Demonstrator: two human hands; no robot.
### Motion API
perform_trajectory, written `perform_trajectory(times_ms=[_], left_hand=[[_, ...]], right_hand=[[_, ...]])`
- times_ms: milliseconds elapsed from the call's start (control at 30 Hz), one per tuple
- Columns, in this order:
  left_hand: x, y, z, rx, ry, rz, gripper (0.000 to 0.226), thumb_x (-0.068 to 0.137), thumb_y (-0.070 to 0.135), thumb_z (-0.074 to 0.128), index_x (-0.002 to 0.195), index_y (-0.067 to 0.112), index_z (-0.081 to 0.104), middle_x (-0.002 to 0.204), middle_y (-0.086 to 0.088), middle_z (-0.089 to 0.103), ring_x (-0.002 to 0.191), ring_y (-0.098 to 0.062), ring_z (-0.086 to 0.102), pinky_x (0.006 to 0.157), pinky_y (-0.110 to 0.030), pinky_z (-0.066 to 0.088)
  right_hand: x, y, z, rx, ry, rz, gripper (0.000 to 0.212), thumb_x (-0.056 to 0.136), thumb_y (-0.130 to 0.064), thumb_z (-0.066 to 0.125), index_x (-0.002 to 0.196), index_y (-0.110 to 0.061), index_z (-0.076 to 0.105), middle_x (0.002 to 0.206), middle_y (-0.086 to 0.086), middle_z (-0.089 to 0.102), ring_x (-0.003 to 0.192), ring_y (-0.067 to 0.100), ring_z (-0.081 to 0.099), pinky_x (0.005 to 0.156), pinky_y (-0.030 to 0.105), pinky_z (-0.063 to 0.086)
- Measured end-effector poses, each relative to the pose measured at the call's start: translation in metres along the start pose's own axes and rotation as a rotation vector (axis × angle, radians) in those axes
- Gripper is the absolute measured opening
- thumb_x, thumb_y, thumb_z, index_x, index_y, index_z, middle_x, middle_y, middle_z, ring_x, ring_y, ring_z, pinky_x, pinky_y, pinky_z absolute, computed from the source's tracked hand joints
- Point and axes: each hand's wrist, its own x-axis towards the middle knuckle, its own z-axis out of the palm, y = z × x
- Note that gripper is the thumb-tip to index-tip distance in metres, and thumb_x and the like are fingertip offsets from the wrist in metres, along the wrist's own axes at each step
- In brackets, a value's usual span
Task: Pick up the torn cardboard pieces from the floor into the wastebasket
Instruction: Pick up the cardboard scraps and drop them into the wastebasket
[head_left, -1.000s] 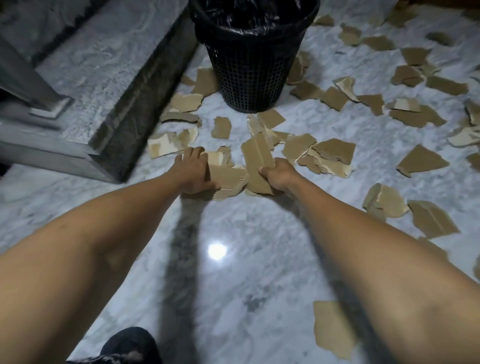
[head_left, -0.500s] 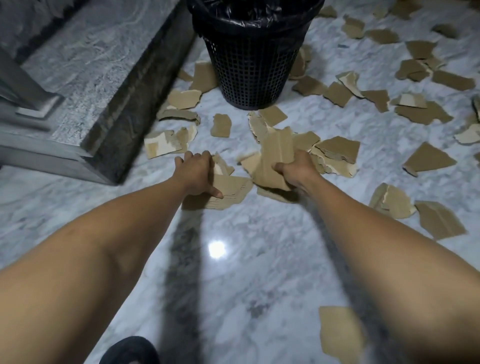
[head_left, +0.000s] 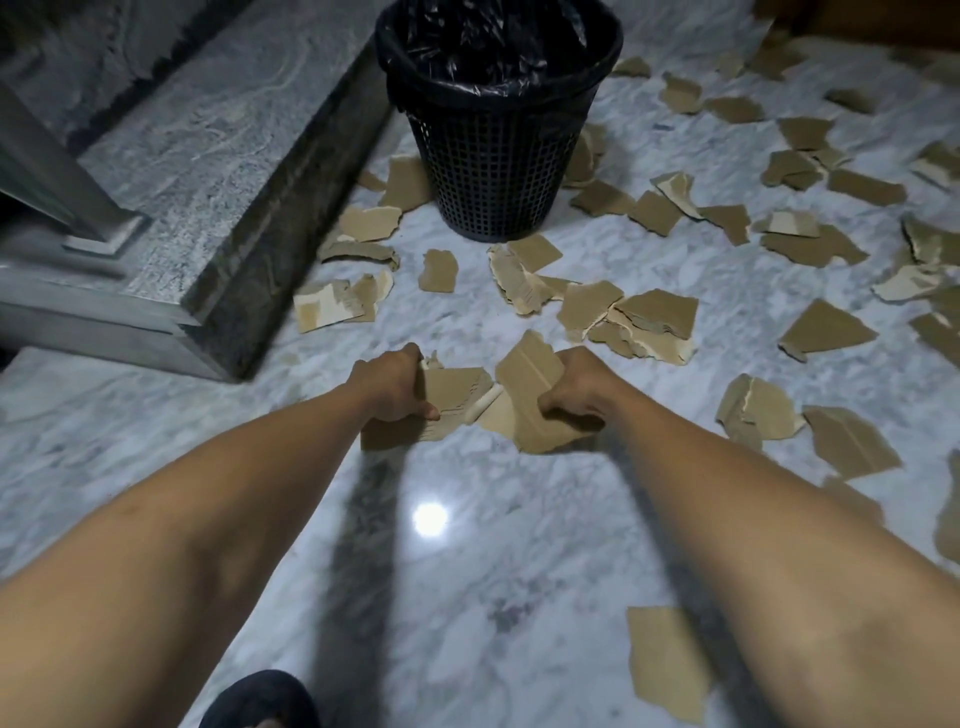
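A raised stone step (head_left: 218, 171) runs along the left. Beyond the hands a black mesh wastebasket (head_left: 498, 171), lined with a black bag (head_left: 493, 47), stands on the marble floor (head_left: 467, 597), with loose scraps lying between. The cardboard pieces (head_left: 654, 312) are brown and ragged-edged, some showing pale torn layers, and lie scattered around the basket and off to the right. The left hand (head_left: 389, 387) grips a ribbed piece (head_left: 452, 400). Close beside it, the right hand (head_left: 574, 387) clutches a creased piece (head_left: 530, 379).

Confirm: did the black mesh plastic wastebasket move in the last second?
No. The black mesh plastic wastebasket still stands beside the grey stone step, same torn cardboard piece at its base; only the camera shifted.
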Motion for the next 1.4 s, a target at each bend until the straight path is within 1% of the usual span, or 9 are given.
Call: perform_trajectory(times_ms=[100,233,367,533,700,933,1100,1267,1400], left_hand=[[-0.003,0.008,0.002,0.040,0.017,0.035,0.079,0.065,0.059,0.082,0.120,0.019,0.041,0.114,-0.005,0.062,0.101,-0.029,0.059,0.084,-0.040,0.043],[-0.003,0.017,0.004,0.065,0.024,0.065,0.079,0.065,0.058,0.082,0.120,0.019,0.042,0.113,-0.005,0.062,0.102,-0.029,0.059,0.083,-0.040,0.040],[-0.001,0.020,0.004,0.090,0.031,0.081,0.078,0.066,0.059,0.081,0.119,0.018,0.041,0.112,-0.005,0.063,0.101,-0.029,0.059,0.083,-0.040,0.040],[-0.005,0.023,0.007,0.063,0.056,0.065,0.076,0.067,0.058,0.081,0.118,0.017,0.041,0.110,-0.005,0.063,0.099,-0.030,0.060,0.080,-0.038,0.039],[-0.005,0.027,0.008,0.029,0.064,0.043,0.075,0.068,0.057,0.081,0.115,0.016,0.040,0.108,-0.006,0.063,0.095,-0.029,0.060,0.073,-0.036,0.038],[-0.003,0.037,0.008,-0.002,0.069,0.028,0.074,0.070,0.056,0.081,0.117,0.016,0.039,0.108,-0.007,0.063,0.097,-0.030,0.060,0.075,-0.037,0.039],[0.001,0.042,0.008,0.010,0.072,0.031,0.078,0.069,0.057,0.081,0.120,0.016,0.039,0.110,-0.007,0.064,0.098,-0.030,0.060,0.076,-0.038,0.040],[0.000,0.042,0.010,-0.014,0.075,0.009,0.076,0.068,0.056,0.081,0.117,0.016,0.040,0.109,-0.007,0.064,0.096,-0.030,0.061,0.076,-0.038,0.041],[-0.002,0.042,0.011,-0.020,0.089,0.001,0.075,0.068,0.058,0.081,0.116,0.016,0.039,0.108,-0.007,0.064,0.096,-0.030,0.061,0.077,-0.039,0.041]], right_hand=[[-0.005,0.012,0.013,-0.165,-0.032,-0.016,0.082,0.048,-0.042,0.089,0.120,-0.026,0.054,0.115,-0.002,0.062,0.106,0.027,0.059,0.099,0.048,0.043],[-0.008,0.024,0.026,-0.355,0.015,-0.035,0.111,0.039,-0.058,0.091,0.133,-0.031,0.040,0.132,0.002,0.042,0.121,0.029,0.047,0.098,0.052,0.038],[-0.006,0.020,0.022,-0.610,0.052,-0.057,0.111,0.035,-0.069,0.086,0.128,-0.027,0.043,0.129,0.005,0.032,0.124,0.030,0.033,0.096,0.050,0.039],[-0.007,0.013,0.023,-0.526,-0.050,-0.015,0.110,0.040,-0.058,0.092,0.127,-0.019,0.036,0.126,0.005,0.043,0.124,0.032,0.035,0.091,0.050,0.046],[-0.005,0.015,0.026,-0.369,-0.189,0.082,0.110,0.036,-0.050,0.096,0.125,-0.014,0.041,0.121,0.004,0.056,0.111,0.030,0.055,0.093,0.048,0.050],[-0.008,0.017,0.033,-0.431,-0.138,0.172,0.086,0.031,-0.058,0.093,0.093,-0.023,0.046,0.112,0.002,0.058,0.110,0.030,0.050,0.091,0.045,0.037],[-0.015,0.013,0.035,-0.508,-0.114,0.019,0.099,0.046,-0.051,0.094,0.126,-0.016,0.048,0.129,0.006,0.041,0.118,0.033,0.047,0.092,0.049,0.051],[-0.021,0.021,0.027,-0.327,-0.142,-0.012,0.082,0.051,-0.037,0.096,0.114,-0.013,0.049,0.122,0.007,0.056,0.102,0.026,0.057,0.088,0.037,0.053],[-0.024,0.029,0.015,-0.177,-0.114,0.035,0.100,0.052,-0.032,0.096,0.135,-0.009,0.046,0.130,0.008,0.056,0.116,0.028,0.055,0.095,0.036,0.049]])
